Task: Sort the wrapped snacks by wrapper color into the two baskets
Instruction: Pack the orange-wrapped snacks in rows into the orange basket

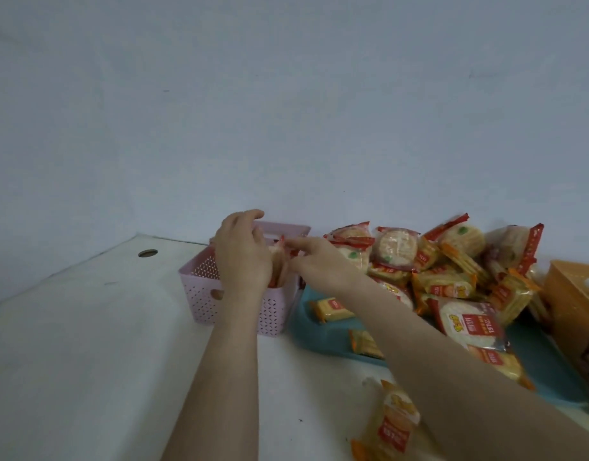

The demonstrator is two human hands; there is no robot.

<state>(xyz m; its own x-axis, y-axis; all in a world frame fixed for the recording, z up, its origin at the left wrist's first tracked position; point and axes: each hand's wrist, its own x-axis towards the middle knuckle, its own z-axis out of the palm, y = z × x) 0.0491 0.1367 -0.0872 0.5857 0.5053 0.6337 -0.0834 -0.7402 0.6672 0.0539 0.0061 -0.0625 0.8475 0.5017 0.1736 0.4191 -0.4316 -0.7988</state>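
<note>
Head view, sole view.

Left hand (243,251): over the pink basket (203,287), fingers curled around the red-wrapped snacks (280,261) standing on edge inside it; seemingly closed on them, though the hand hides the contact.

Right hand (319,257): reaches across from the right, fingertips pinched on the top seam of the same red-wrapped packs. Both hands meet at one spot, touching or nearly so.

Key relation: the pink basket lies left of the pile; the packs in it stand upright, long axis roughly vertical, flat faces side by side. The left hand is nearer the basket, the right nearer the remaining stock. Judgement: the packs are being squared into a row, after which the right hand is better placed to fetch the next item.

Pink basket: rigid plastic, perforated lattice walls, oval handle slot.

Snack pile (452,261): glossy crinkled film pouches, red-edged round rice crackers and orange-yellow rectangular packs, heaped loosely on a teal tray (323,334). Likely slippery, light, brittle inside.

Orange basket (572,294): far right, partly cut off.

Stray orange-yellow pack (389,424): on the white surface (87,361), off the tray, beneath the right forearm.
</note>
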